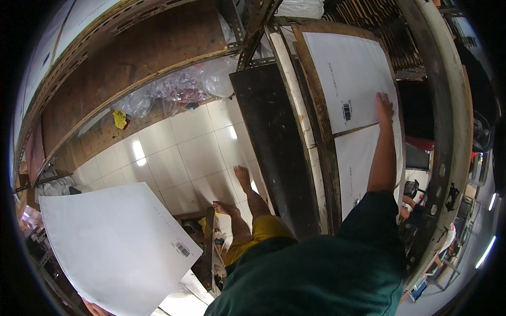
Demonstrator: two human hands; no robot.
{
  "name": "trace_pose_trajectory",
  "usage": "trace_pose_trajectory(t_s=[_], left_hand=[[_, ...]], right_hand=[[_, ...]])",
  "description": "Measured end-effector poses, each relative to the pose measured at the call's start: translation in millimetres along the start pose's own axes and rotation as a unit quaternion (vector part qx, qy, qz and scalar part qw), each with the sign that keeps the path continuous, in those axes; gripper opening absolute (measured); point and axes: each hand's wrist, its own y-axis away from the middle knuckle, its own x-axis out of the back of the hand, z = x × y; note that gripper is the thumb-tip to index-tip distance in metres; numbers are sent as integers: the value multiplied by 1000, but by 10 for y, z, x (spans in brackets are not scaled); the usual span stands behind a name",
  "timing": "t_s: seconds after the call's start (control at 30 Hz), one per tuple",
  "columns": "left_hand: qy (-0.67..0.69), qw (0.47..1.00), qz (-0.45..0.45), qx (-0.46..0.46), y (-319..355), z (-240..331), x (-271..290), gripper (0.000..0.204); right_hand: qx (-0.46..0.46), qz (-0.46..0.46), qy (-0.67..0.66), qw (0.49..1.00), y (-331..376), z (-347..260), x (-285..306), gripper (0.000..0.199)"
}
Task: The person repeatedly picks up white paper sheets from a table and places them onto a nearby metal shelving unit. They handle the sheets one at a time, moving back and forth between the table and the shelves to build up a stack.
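Note:
At the lower left, a large white sheet (pixel 110 242) with a small barcode near one corner is held up by my left hand (pixel 94 307). Only a few fingers of that hand show at the sheet's bottom edge; the rest is hidden. My right arm reaches to the shelf, and the right hand (pixel 386 109) lies with its fingers stretched out on another white sheet (pixel 345 79), near that sheet's right edge. This sheet also carries a barcode. Directly nearer me, a second white sheet (pixel 345 158) lies on the same shelf, partly covered by my forearm.
A metal-framed rack post (pixel 443 131) stands right of the shelf. Dark boarding (pixel 271 142) runs along its left. Clear plastic bags (pixel 179 87) lie under a wooden shelf (pixel 137 52) at upper left. Tiled floor (pixel 184 152) lies below. Another person's hand (pixel 407 206) shows at right.

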Motion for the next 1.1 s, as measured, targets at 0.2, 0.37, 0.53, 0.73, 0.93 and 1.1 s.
trace_pose_trajectory(t_s=[0.2, 0.37, 0.53, 0.73, 0.93, 1.1], left_hand=[[7, 1000, 1, -3, 76, 31, 60, 49], [13, 1000, 3, -1, 99, 60, 129, 50], [-9, 1000, 9, 13, 171, -7, 329, 60], [19, 998, 0, 67, 219, -673, -404, 39], [116, 991, 60, -33, 86, -887, -1365, 43], [254, 965, 17, 55, 13, -650, -1421, 24]], right_hand=[[30, -26, 5, 999, 50, -29, -83, 73], [21, -40, 19, 999, 93, -116, -17, 74], [7, 214, 5, 977, 350, -534, -29, 72], [501, -74, -499, 704, 3251, -1965, 165, 30], [804, -397, -299, 327, 5641, -2229, 852, 26], [886, -296, -221, 280, 6130, -2516, 936, 28]])
